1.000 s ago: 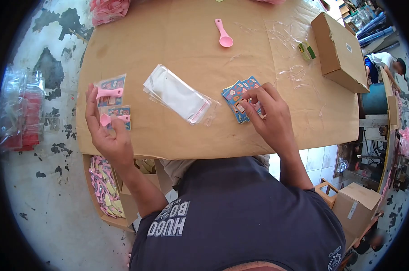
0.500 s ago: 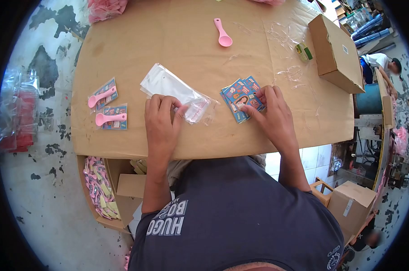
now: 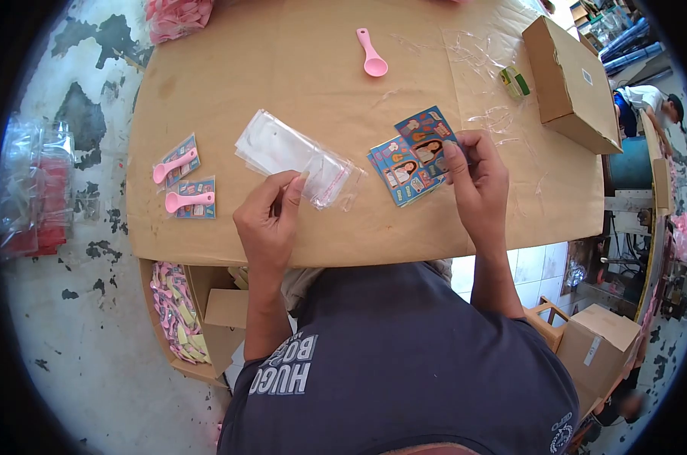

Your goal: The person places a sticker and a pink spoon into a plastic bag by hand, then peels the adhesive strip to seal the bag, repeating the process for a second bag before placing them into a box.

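Observation:
My right hand (image 3: 477, 178) pinches a blue printed card (image 3: 425, 135), raised above the stack of similar cards (image 3: 398, 173) on the brown table. My left hand (image 3: 270, 216) has thumb and forefinger pressed together at the lower edge of the clear plastic bags (image 3: 283, 148); whether it grips a bag is hard to tell. Two pink spoons, an upper one (image 3: 176, 165) and a lower one (image 3: 189, 200), lie with cards in clear bags at the left. A loose pink spoon (image 3: 371, 58) rests farther back.
A cardboard box (image 3: 571, 83) stands at the back right, beside a green-labelled tape roll (image 3: 514, 82) and clear plastic strips (image 3: 480, 57). Pink packets (image 3: 178, 17) lie at the back left. Below the table edge is a box of packed spoons (image 3: 178, 311). A person (image 3: 646, 100) bends at the far right.
My right hand has lifted one card off the stack and moved slightly right. My left hand has drawn back a little from the bags, its thumb and forefinger now pointing up.

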Available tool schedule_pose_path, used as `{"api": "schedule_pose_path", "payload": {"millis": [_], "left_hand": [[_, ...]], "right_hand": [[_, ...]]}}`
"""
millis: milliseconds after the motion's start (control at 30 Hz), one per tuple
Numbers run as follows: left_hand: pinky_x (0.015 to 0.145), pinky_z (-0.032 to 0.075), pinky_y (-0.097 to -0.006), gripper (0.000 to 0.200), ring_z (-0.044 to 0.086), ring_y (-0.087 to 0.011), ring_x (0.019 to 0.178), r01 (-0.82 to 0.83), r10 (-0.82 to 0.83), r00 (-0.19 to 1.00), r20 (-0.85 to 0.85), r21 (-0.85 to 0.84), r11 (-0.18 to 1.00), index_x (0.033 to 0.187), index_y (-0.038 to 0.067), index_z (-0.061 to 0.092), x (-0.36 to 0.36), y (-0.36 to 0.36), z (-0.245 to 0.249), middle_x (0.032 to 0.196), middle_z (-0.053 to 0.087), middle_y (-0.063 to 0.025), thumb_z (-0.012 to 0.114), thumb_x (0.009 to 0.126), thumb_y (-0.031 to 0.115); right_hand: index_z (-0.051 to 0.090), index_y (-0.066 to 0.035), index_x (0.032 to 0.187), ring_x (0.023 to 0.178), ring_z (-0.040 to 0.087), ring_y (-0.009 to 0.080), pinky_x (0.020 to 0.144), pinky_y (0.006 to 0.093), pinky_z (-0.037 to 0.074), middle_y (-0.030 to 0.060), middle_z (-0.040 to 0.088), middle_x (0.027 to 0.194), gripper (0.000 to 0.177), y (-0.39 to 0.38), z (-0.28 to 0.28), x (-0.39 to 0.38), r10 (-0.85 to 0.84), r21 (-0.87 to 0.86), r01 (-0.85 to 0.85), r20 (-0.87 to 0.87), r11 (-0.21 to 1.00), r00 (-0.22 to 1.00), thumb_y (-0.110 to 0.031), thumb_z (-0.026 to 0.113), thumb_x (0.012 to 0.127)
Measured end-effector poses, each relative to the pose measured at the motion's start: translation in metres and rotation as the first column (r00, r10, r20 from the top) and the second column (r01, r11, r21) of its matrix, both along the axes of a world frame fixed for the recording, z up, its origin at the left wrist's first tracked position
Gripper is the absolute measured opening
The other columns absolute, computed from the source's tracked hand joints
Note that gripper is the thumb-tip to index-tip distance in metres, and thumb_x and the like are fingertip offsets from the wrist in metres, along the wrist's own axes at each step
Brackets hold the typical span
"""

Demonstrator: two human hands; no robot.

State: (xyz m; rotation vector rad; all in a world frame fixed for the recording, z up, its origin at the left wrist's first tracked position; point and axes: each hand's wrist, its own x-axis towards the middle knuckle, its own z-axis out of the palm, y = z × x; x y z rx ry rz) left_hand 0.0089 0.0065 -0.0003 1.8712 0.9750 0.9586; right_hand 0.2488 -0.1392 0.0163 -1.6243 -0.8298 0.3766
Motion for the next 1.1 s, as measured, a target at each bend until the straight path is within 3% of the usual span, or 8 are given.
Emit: {"api": "schedule_pose_path", "payload": {"millis": [100,233,333,400,700,933,1033,1100], "left_hand": [[0.05,0.038,-0.0227,0.011,0.054,-0.0044,0.056,0.023,-0.02,0.999,0.028,-0.096,0.995,0.1,-0.001,0.075,0.003,-0.005,0.002,0.068,0.065,-0.0034,0.073,0.097,0.009],[0.049,0.038,-0.0221,0.01,0.053,-0.0041,0.055,0.025,-0.013,0.994,0.111,-0.102,0.994,0.101,0.0,0.075,0.005,-0.006,-0.004,0.069,0.066,-0.0028,0.073,0.097,0.008],[0.052,0.041,-0.0235,0.01,0.057,-0.0069,0.058,-0.012,0.013,1.0,0.027,-0.02,1.0,0.101,-0.001,0.074,0.0,-0.007,-0.002,0.07,0.066,-0.0043,0.074,0.094,0.006],[0.054,0.045,-0.0284,0.013,0.061,-0.0142,0.06,0.051,-0.05,0.999,-0.011,0.172,0.984,0.1,0.0,0.075,0.0,-0.009,-0.001,0.073,0.067,-0.0068,0.077,0.088,0.002],[0.062,0.051,-0.0382,0.016,0.065,-0.0253,0.072,0.338,-0.247,0.933,-0.26,0.41,0.847,0.092,0.004,0.074,-0.009,-0.028,0.007,0.087,0.071,-0.008,0.081,0.078,0.004],[0.066,0.053,-0.0372,0.018,0.069,-0.027,0.079,0.383,-0.342,0.923,-0.174,0.466,0.797,0.095,0.006,0.074,-0.015,-0.031,0.007,0.095,0.074,-0.0073,0.082,0.079,0.008],[0.075,0.053,-0.0361,0.032,0.07,-0.0246,0.087,0.427,-0.433,0.9,-0.041,0.274,0.862,0.113,0.005,0.069,-0.018,-0.033,0.008,0.105,0.075,-0.0083,0.081,0.084,0.012],[0.085,0.051,-0.035,0.047,0.07,-0.022,0.098,0.351,-0.308,0.901,0.307,-0.096,0.931,0.131,0.001,0.057,-0.015,-0.038,0.006,0.117,0.073,-0.0113,0.078,0.092,0.016]], "right_hand": [[0.062,-0.002,0.107,0.073,0.057,0.0028,0.061,0.0234,0.046,0.0008,0.068,0.088,0.015,0.0,0.006,-0.013,0.198,-0.002,-0.21,-0.323,0.978,0.925,-0.017,0.064,0.105],[0.061,-0.002,0.109,0.073,0.056,0.0017,0.061,0.0213,0.045,0.0022,0.07,0.098,0.018,0.011,0.008,-0.043,0.369,-0.004,-0.402,-0.392,0.916,0.843,-0.018,0.065,0.104],[0.061,-0.003,0.109,0.072,0.056,0.0021,0.06,0.0211,0.046,0.003,0.07,0.107,0.018,0.017,0.007,-0.052,0.513,0.116,-0.508,-0.356,0.854,0.781,-0.019,0.066,0.104],[0.056,-0.006,0.104,0.07,0.053,0.0009,0.058,0.0193,0.045,0.0133,0.068,0.133,0.016,0.021,0.019,-0.055,0.489,0.095,-0.512,-0.485,0.854,0.725,-0.018,0.067,0.103],[0.06,-0.006,0.102,0.068,0.052,-0.0009,0.053,0.0188,0.038,-0.002,0.071,0.098,0.019,0.036,0.013,-0.044,0.402,-0.011,-0.471,-0.504,0.882,0.764,-0.025,0.066,0.104],[0.06,-0.007,0.102,0.061,0.045,-0.0015,0.051,0.0186,0.032,-0.0041,0.066,0.083,0.019,0.039,0.005,-0.036,0.356,-0.021,-0.41,-0.455,0.912,0.816,-0.025,0.066,0.104],[0.059,-0.006,0.102,0.061,0.044,-0.0016,0.052,0.0181,0.032,-0.004,0.064,0.079,0.02,0.037,0.013,-0.037,0.34,0.032,-0.366,-0.454,0.93,0.824,-0.025,0.067,0.104],[0.059,-0.006,0.102,0.061,0.044,-0.0014,0.052,0.018,0.032,-0.0044,0.063,0.079,0.019,0.035,0.02,-0.038,0.377,0.136,-0.355,-0.451,0.925,0.809,-0.023,0.067,0.104]]}}
